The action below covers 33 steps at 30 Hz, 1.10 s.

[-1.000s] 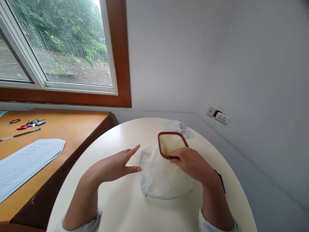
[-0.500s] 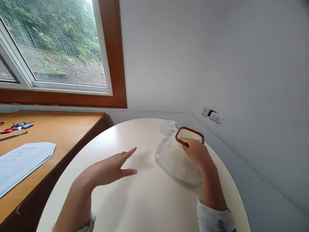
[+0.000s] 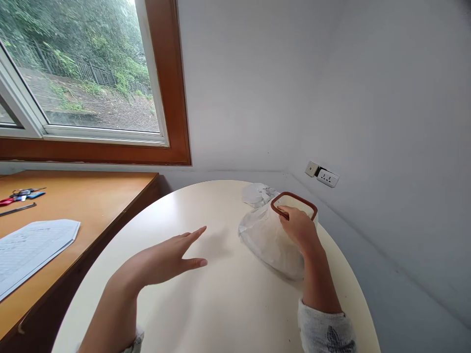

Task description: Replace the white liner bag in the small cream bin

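At the right side of the round table, a translucent white plastic bag spreads over the tabletop. A brown rounded-rectangular rim stands at its upper right, with a cream surface showing inside it. I cannot make out whether the rim belongs to a container within the bag. My right hand is closed on the near left side of this rim. Over the table to the left, my left hand is held in the air, thumb apart from straight fingers, holding nothing.
The round cream table stands against the wall. A crumpled clear plastic piece lies behind the bag. On the left, a wooden desk bears papers, a pen and small blue and red items. Wall sockets are at the right.
My right hand has moved the brown rim slightly to the right, and the bag's upper part has shifted with it. My left hand stays nearly still.
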Tool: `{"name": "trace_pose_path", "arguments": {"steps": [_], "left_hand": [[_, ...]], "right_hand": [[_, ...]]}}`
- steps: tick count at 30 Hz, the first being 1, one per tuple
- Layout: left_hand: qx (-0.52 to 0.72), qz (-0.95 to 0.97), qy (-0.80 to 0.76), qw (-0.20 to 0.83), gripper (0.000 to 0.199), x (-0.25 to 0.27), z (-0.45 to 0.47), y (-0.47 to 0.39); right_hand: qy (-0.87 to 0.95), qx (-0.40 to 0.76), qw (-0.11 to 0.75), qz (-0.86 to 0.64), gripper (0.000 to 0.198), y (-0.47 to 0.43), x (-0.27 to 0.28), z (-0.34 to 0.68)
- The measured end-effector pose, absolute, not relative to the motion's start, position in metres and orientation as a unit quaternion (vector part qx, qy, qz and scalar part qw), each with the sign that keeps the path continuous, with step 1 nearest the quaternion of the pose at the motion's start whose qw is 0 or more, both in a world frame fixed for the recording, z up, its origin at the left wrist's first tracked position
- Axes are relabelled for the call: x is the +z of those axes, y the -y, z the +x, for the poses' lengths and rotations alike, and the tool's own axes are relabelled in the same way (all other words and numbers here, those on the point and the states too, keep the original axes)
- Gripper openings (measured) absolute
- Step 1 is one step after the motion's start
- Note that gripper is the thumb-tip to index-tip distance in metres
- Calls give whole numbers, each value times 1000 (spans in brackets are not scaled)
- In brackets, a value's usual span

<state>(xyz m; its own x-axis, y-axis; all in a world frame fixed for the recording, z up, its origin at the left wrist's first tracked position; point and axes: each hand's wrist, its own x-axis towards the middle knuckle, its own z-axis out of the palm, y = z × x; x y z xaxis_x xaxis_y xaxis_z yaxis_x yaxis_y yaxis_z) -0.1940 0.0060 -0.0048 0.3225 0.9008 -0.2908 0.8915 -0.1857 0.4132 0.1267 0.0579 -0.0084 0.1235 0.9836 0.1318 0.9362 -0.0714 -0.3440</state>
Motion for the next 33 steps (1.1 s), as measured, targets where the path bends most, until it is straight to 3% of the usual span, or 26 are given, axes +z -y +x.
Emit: {"name": "trace_pose_path", "arguments": {"steps": [5,10,15,20,33], "left_hand": [[10,758,-583,293,49,1,-191,-3],[43,786,-562,254,24,4,-191,-3],[51,787,-567,238,20,4,-191,-3],[44,782,-579,228,16,5,-189,-3],[83,801,-560,193,7,11,-185,-1]], "right_hand": [[631,61,195,-749,42,-64,-13,126],[603,51,222,-764,44,-69,-18,124],[593,-35,263,-760,41,-77,-32,122],[585,-126,359,-716,41,-92,-54,122],[603,-146,436,-651,45,-96,-60,124]]}}
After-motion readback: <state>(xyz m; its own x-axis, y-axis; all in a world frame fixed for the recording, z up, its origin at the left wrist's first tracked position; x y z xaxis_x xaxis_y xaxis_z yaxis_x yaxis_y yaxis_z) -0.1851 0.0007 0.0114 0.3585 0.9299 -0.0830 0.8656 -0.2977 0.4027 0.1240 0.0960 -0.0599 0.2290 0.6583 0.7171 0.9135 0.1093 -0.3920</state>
